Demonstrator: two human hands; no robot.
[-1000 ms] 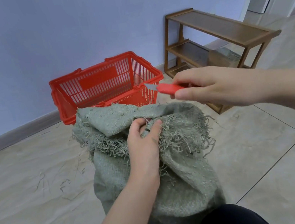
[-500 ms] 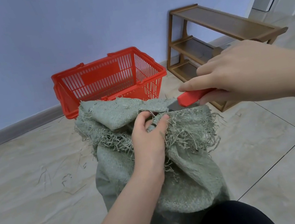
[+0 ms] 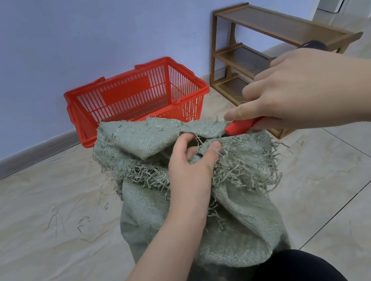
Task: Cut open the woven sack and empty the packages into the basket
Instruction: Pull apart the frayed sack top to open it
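The woven sack [image 3: 243, 228] stands on the floor [image 3: 34, 227], just in front of the red basket [image 3: 126, 92]. The left grip [image 3: 189, 174] clenches the frayed sack mouth. The right grip [image 3: 299, 92] grasps a red cutter [image 3: 242, 126], its front end at the fabric fold beside the left thumb.

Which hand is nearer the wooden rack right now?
Right. The right hand, holding the red cutter, is in front of the wooden rack, over its lower shelves; the left hand grips the sack top, further left of it.
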